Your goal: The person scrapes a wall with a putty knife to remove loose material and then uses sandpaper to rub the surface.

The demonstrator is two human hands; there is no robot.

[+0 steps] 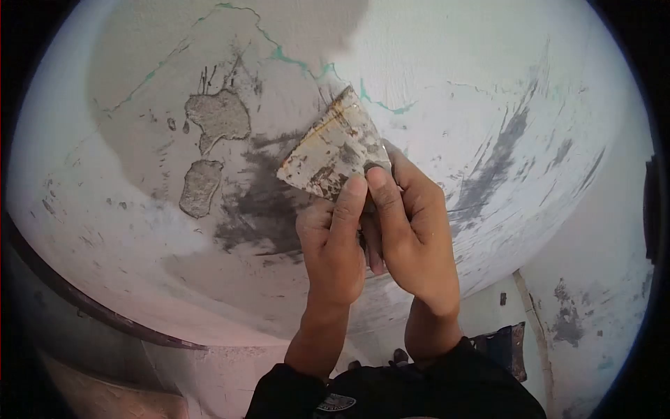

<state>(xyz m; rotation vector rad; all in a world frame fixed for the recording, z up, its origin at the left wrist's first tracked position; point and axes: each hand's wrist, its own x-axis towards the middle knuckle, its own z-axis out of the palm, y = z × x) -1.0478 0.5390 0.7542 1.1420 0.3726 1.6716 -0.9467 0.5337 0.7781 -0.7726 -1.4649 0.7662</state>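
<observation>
Both of my hands hold one triangular scraper blade (pixel 338 146) in front of the wall, its surface worn and spotted with brown and grey residue. My left hand (pixel 333 244) grips its lower corner, thumb on the face. Beside it, my right hand (pixel 415 223) pinches the same corner, with its thumb on the face and fingers behind the blade. The two thumbs almost meet. The handle, if any, is hidden by the hands. Behind them, the wall (pixel 279 293) shows a dark grey smear left of the blade.
Two rough, chipped patches (pixel 220 117) mark the wall at left. A green crack line (pixel 280 54) runs across the top. More dark streaks (pixel 499 157) lie at right. Below right, a dark, worn object (pixel 516 349) rests by a floor crack. Shoe tips (pixel 400 356) show beneath.
</observation>
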